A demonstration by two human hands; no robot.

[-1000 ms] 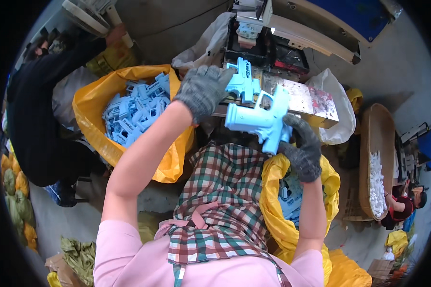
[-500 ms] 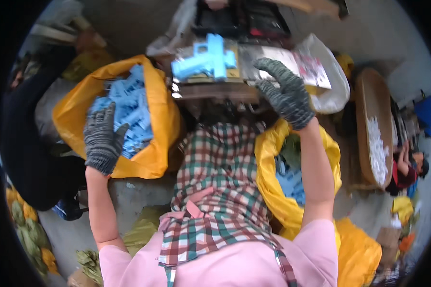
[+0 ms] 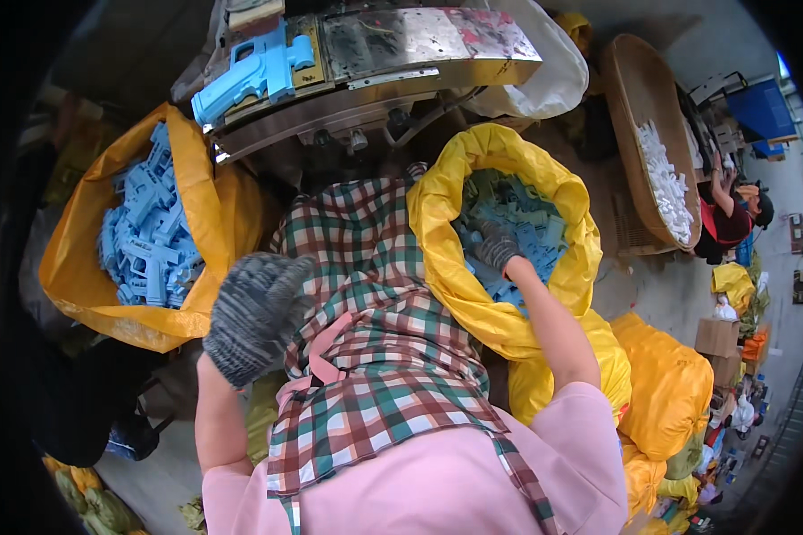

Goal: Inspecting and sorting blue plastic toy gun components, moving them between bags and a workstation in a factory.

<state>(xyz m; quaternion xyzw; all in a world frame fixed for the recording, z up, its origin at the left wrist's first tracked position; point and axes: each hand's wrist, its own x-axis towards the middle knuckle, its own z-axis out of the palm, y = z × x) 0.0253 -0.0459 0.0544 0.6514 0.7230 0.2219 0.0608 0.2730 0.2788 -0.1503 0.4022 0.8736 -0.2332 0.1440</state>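
Observation:
My left hand (image 3: 254, 312), in a grey knit glove, hangs over my checked apron beside the left yellow bag (image 3: 196, 187). Its fingers are loosely curled and nothing shows in it. That bag holds several blue plastic gun-shaped parts (image 3: 147, 236). My right hand (image 3: 495, 245), also gloved, reaches down into the right yellow bag (image 3: 442, 232). Its fingers are buried among the blue parts (image 3: 531, 223) there, so its grip is hidden. One blue gun-shaped part (image 3: 250, 71) lies on the metal machine table (image 3: 419, 45) ahead of me.
A long woven basket (image 3: 633, 98) with white pieces stands at the right. More filled yellow sacks (image 3: 669, 383) lie at the lower right. Another person (image 3: 732, 214) sits at the far right. A white bag (image 3: 553, 80) hangs beside the machine.
My right hand left the machine table and dropped into the right bag. My left hand moved from over the left bag in toward my body. The blue part stays on the table.

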